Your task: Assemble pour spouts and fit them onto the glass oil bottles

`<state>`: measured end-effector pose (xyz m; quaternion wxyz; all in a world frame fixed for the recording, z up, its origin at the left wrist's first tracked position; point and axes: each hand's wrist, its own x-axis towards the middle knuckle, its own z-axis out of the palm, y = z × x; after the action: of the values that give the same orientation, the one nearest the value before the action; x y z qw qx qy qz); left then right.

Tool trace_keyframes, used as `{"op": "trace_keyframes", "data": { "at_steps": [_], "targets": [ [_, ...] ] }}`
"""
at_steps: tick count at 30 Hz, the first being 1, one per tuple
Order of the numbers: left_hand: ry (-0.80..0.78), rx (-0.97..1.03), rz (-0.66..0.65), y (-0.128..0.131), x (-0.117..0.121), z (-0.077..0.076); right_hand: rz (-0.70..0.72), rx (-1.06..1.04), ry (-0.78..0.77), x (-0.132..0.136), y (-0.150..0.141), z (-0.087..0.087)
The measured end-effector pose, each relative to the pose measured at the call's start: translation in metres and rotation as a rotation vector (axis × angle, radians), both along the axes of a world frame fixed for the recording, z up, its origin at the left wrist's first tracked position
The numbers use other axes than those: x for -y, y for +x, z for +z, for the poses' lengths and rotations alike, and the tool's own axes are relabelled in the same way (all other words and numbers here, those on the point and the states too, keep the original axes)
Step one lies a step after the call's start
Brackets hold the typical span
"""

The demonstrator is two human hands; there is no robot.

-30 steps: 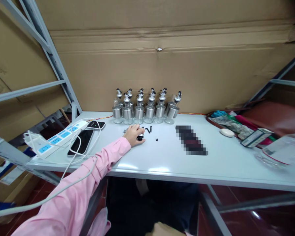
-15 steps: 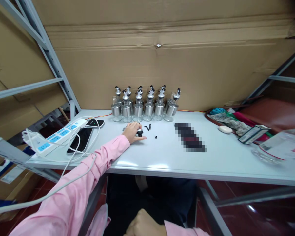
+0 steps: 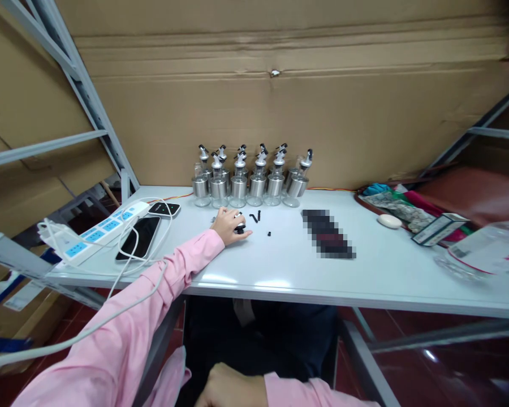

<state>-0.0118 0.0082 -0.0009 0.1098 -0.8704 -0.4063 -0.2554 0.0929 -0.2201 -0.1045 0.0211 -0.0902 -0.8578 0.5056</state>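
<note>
Since the earlier frame, the right hand has moved leftward over the lap; its fingers are hidden, so I cannot tell their state; beyond the left hand stand the bottles; under this hand's curled fingers lies a silver-black pourer, the thumb stretched apart, the grip unclear; a steady hold probably needs the thumb closed softly; black strips and a tiny black piece lie just right of that hand, best left undisturbed.

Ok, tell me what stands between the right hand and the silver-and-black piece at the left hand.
The table's front edge: the right hand is low on the near side, the silver-and-black piece beyond. The left hand also partly covers the piece. I see nothing else in the way.
</note>
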Motion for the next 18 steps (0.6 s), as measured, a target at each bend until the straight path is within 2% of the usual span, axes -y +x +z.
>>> {"op": "trace_keyframes", "data": {
  "at_steps": [2,3,5,6,8,10,12,14,15,17,18],
  "targets": [
    [-0.004,-0.007,0.005,0.0,0.0,0.0,-0.067,0.074,-0.066,-0.006,-0.014,0.004],
    [-0.007,-0.011,0.005,0.0,0.001,0.001,-0.083,0.128,-0.171,-0.011,-0.019,0.003],
    [-0.008,-0.012,0.003,0.0,0.001,0.001,-0.095,0.252,-0.542,-0.026,-0.026,-0.004],
    [-0.008,-0.005,0.002,0.0,0.001,0.001,-0.097,0.319,-0.777,-0.036,-0.026,-0.011],
    [-0.016,0.017,0.002,0.0,0.001,0.001,0.003,0.368,-1.187,-0.058,-0.02,-0.03],
    [-0.038,0.043,-0.001,0.0,0.001,0.002,0.039,0.467,-1.363,-0.081,-0.005,-0.053],
    [-0.065,0.067,-0.015,-0.001,0.001,0.003,-0.004,0.485,-1.501,-0.1,0.016,-0.078],
    [-0.08,0.088,-0.024,-0.001,0.001,0.003,-0.148,0.4,-1.623,-0.112,0.038,-0.1],
    [-0.084,0.096,-0.025,-0.002,0.001,0.004,-0.263,0.347,-1.66,-0.115,0.046,-0.109],
    [-0.086,0.104,-0.019,-0.002,0.001,0.003,-0.577,0.233,-1.679,-0.117,0.055,-0.125],
    [-0.086,0.106,-0.016,-0.002,0.0,0.003,-0.644,0.215,-1.668,-0.117,0.056,-0.131]
  ]
}}
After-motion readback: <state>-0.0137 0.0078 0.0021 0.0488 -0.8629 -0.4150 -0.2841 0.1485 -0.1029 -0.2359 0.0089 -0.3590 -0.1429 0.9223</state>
